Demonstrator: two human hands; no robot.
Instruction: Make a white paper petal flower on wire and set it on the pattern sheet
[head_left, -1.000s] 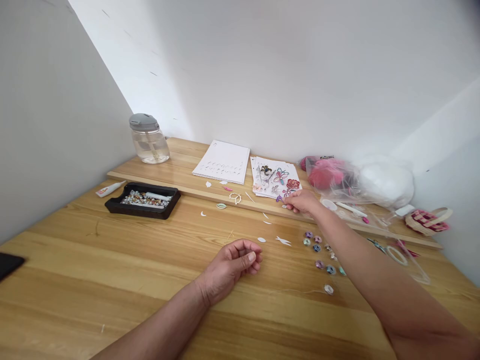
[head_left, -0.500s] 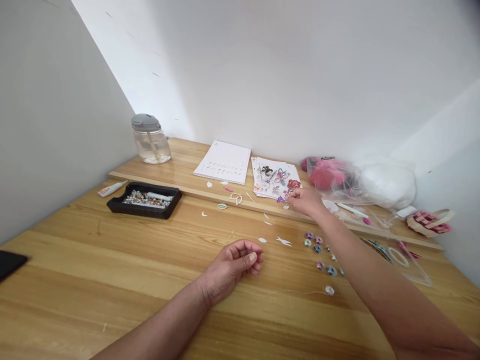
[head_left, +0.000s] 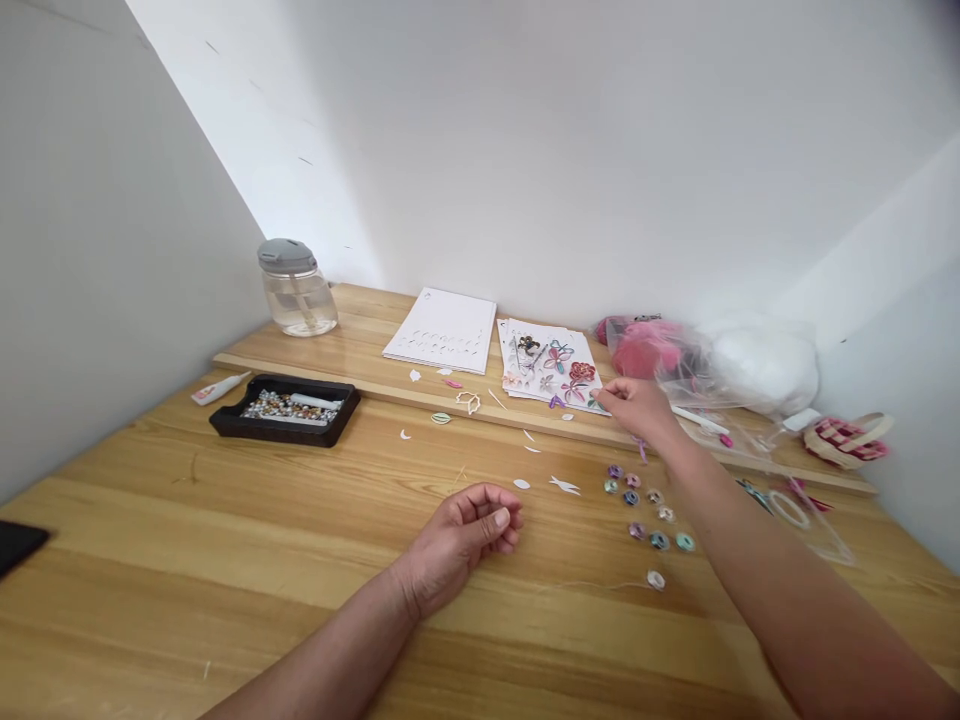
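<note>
My right hand (head_left: 636, 408) reaches to the right front corner of a white paper stack (head_left: 540, 340), its thumb and finger pinched together. A tiny dark green piece shows at its fingertips, too small to name. On that stack lie quilled paper flowers, among them a red flower (head_left: 582, 371), a pink and teal butterfly shape (head_left: 557, 354) and tweezers (head_left: 535, 360). A purple strip (head_left: 640, 447) shows beneath my right wrist. Loosely curled, my left hand (head_left: 469, 540) rests on the table, with nothing visible in it. A white oval cutout (head_left: 521, 484) lies just beyond it.
Several small coil rolls (head_left: 636, 531) sit below my right forearm. At left stand a black tray (head_left: 281, 425) of beads, a glue tube (head_left: 220, 388) and a lidded jar (head_left: 298, 290). Bagged pink and white fluff (head_left: 757, 365) and a small basket (head_left: 847, 440) are at right.
My right hand has moved slightly right, from beside the purple piece to the paper stack's corner. A purple strip now shows under its wrist. My left hand stays in place.
</note>
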